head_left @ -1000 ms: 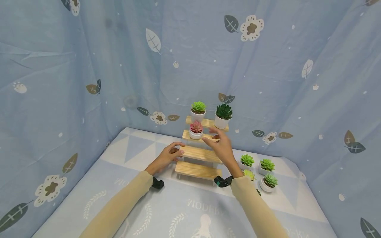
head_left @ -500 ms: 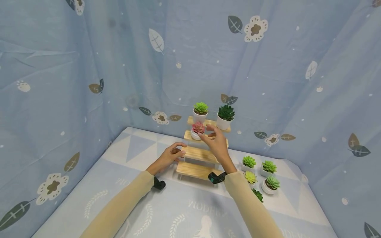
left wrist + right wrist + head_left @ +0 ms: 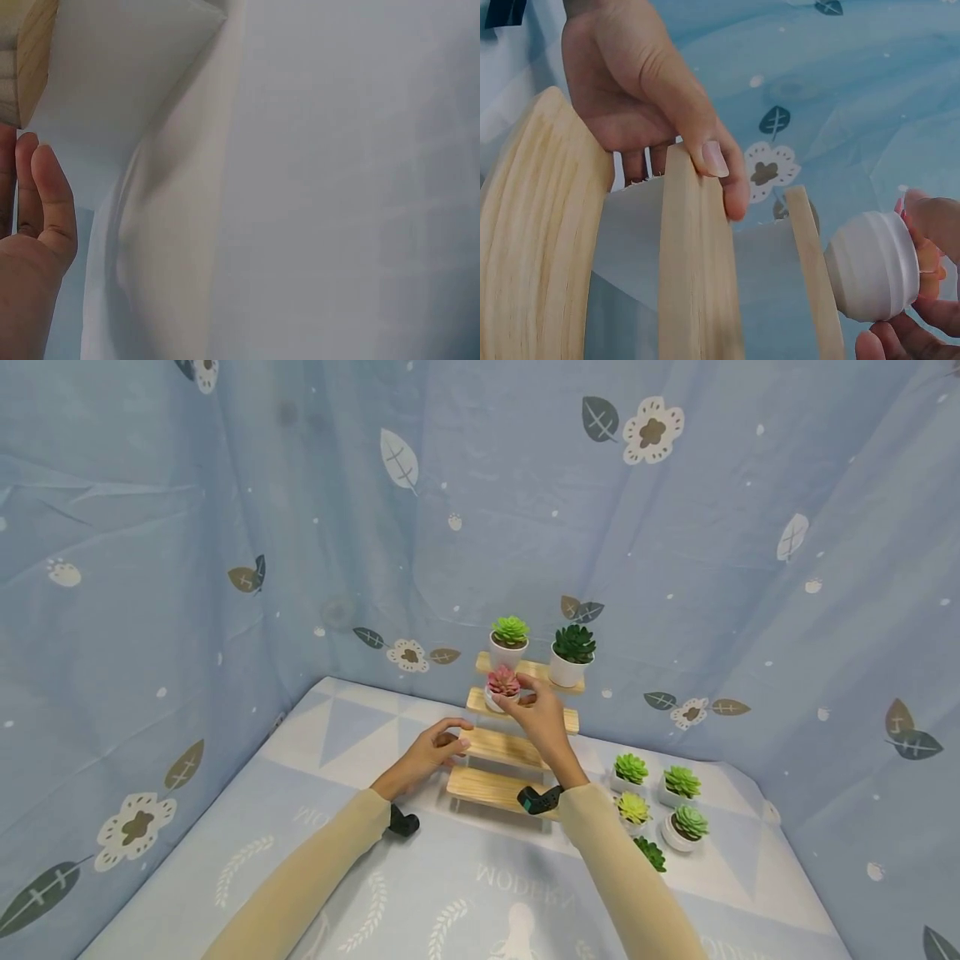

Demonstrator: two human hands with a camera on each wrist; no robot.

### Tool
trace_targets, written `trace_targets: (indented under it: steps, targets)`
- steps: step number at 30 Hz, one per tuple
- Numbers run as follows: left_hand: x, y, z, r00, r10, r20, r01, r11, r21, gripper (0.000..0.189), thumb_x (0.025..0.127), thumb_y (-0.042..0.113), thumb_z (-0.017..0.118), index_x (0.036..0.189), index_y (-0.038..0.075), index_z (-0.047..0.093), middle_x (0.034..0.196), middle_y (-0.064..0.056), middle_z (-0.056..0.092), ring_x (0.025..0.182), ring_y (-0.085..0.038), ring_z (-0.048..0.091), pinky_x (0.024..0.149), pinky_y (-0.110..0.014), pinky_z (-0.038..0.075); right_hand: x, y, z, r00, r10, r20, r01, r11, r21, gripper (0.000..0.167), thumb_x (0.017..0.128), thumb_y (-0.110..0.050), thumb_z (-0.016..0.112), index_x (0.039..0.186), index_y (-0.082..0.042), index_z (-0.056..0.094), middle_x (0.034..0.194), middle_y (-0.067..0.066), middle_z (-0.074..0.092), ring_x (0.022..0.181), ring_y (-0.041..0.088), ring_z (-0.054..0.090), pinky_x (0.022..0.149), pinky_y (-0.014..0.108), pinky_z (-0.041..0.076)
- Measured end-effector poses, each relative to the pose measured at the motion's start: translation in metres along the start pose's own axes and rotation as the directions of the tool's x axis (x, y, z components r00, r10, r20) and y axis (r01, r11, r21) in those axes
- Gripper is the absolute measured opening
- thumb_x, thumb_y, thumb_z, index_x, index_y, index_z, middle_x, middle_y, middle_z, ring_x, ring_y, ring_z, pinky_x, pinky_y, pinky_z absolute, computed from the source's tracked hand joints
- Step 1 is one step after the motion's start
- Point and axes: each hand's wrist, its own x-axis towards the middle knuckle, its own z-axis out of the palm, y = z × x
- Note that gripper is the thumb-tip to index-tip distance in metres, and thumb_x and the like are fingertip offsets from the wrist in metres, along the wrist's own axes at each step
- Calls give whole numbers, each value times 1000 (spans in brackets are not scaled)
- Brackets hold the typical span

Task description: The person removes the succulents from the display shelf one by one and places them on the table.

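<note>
A wooden four-step plant stand (image 3: pixel 498 746) stands at the back of the table. My left hand (image 3: pixel 427 753) grips the left end of its second plank from the bottom. In the right wrist view, that hand's thumb lies on the plank (image 3: pixel 697 262) edge, with other fingers partly hidden behind. My right hand (image 3: pixel 546 722) pinches a pink potted succulent (image 3: pixel 502 680) between thumb and fingers, at the left of the second plank from the top. Its ridged white pot (image 3: pixel 874 266) sits right at that plank, held near the rim.
On the top plank stand a light green potted succulent (image 3: pixel 509 635) and a dark green one (image 3: pixel 573 647). Several more potted succulents, one of them round-potted (image 3: pixel 684 827), stand on the table to the right, beside my right forearm. A blue patterned curtain (image 3: pixel 337 527) closes off the back and sides.
My right hand has moved left along the upper plank, and its thumb and fingers have closed on the pink succulent's pot. My left hand has stayed at the plank's end.
</note>
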Motion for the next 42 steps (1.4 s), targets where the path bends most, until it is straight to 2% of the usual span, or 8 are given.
trace_targets:
  steps: [4, 11, 17, 28, 35, 42]
  targets:
    - [1, -1, 1, 1000, 5, -2, -5, 1000, 11, 47, 103, 39, 66, 145, 22, 54, 115, -13, 66, 111, -35, 64, 88, -46, 55, 2, 0, 2, 1000, 20, 4, -20, 1000, -11, 71, 88, -48, 82, 144, -12, 58, 120, 7, 65, 99, 24, 63, 73, 38, 53]
    - [2, -4, 0, 1000, 20, 4, -20, 1000, 15, 53, 102, 40, 66, 148, 17, 51, 115, -13, 66, 110, -33, 64, 86, -43, 55, 4, 0, 4, 999, 33, 10, -33, 999, -23, 64, 89, -44, 81, 142, -14, 61, 123, 5, 63, 96, 22, 63, 71, 35, 52]
    - [3, -5, 0, 1000, 17, 3, -17, 1000, -4, 48, 102, 41, 67, 144, 23, 55, 113, -13, 66, 109, -32, 64, 86, -43, 55, 5, 0, 5, 1000, 28, 12, -27, 999, -31, 62, 88, -42, 83, 139, -14, 63, 119, 6, 63, 94, 22, 62, 70, 35, 52]
    - [2, -4, 0, 1000, 11, 1, -11, 1000, -16, 44, 102, 39, 67, 143, 26, 56, 113, -14, 65, 109, -33, 64, 88, -44, 55, 6, 2, 2, 996, 35, 88, -34, 999, -14, 60, 88, -47, 82, 137, -16, 64, 114, 3, 66, 91, 22, 59, 69, 37, 50]
    - [1, -4, 0, 1000, 9, 7, -9, 1000, -10, 46, 102, 39, 67, 143, 24, 55, 113, -14, 66, 111, -34, 64, 89, -45, 55, 4, 3, 3, 998, 17, 55, -14, 998, -60, 61, 86, -48, 83, 134, -15, 66, 102, 6, 63, 84, 22, 56, 64, 36, 47]
    - [2, -5, -2, 1000, 23, 21, -22, 1000, -20, 43, 102, 39, 67, 142, 26, 56, 114, -15, 65, 110, -33, 64, 90, -49, 54, 2, 1, 0, 1000, 13, 28, -11, 998, -65, 61, 86, -47, 83, 135, -15, 65, 109, 6, 62, 93, 23, 58, 72, 40, 50]
